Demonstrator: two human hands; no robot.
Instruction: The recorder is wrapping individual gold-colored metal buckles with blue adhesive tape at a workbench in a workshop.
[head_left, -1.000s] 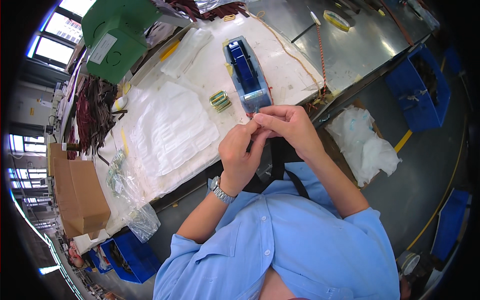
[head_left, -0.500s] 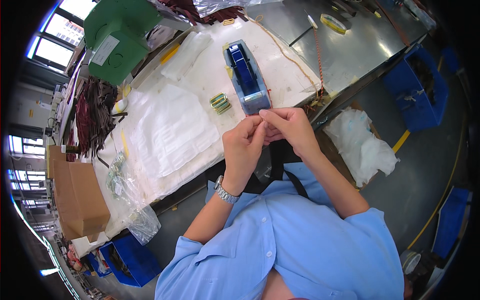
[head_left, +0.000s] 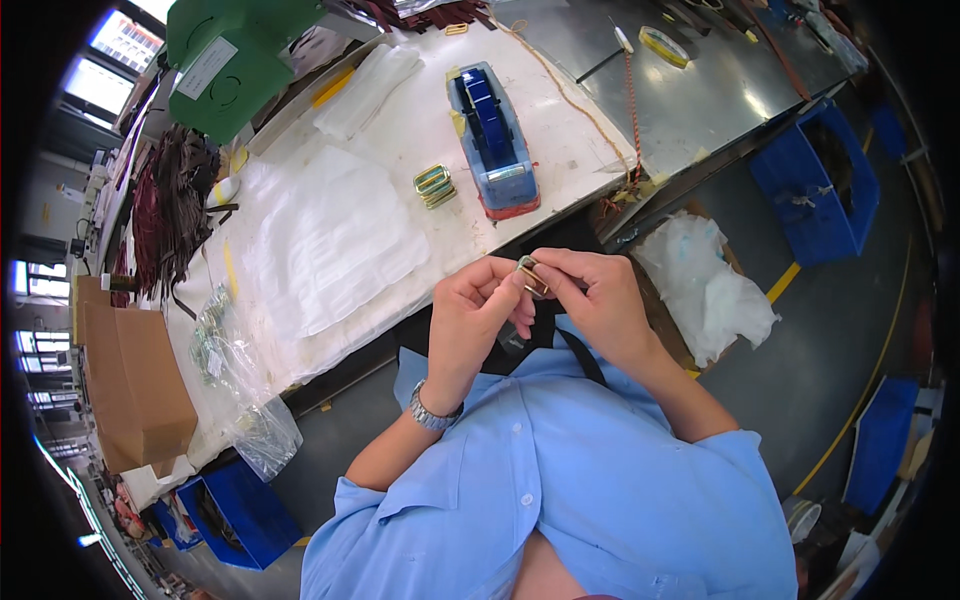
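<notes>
Just off the table's near edge, my left hand [head_left: 474, 308] and my right hand [head_left: 604, 300] meet in front of my body. A small gold-coloured metal buckle [head_left: 535, 279] is pinched between the thumbs and fingers of both; the fingertips cover part of it. On the table, beyond my left hand, lies a small stack of similar gold rectangular buckles [head_left: 434, 187]. To the right of the stack stands a tape dispenser [head_left: 505, 180] with a roll of blue tape, close to the table edge and apart from my hands.
White plastic sheeting [head_left: 335, 240] covers part of the white table [head_left: 400, 300]. Left are a clear plastic bag [head_left: 265, 440], a cardboard box [head_left: 145, 385] and dark strips [head_left: 178, 220]. A green machine [head_left: 235, 65] stands far left. Blue bins [head_left: 820, 185] and a white plastic bag [head_left: 700, 290] lie right.
Both hands have come down and back from the tape dispenser's front end, toward my body. The buckle between the fingers now shows, where earlier the fingers hid it.
</notes>
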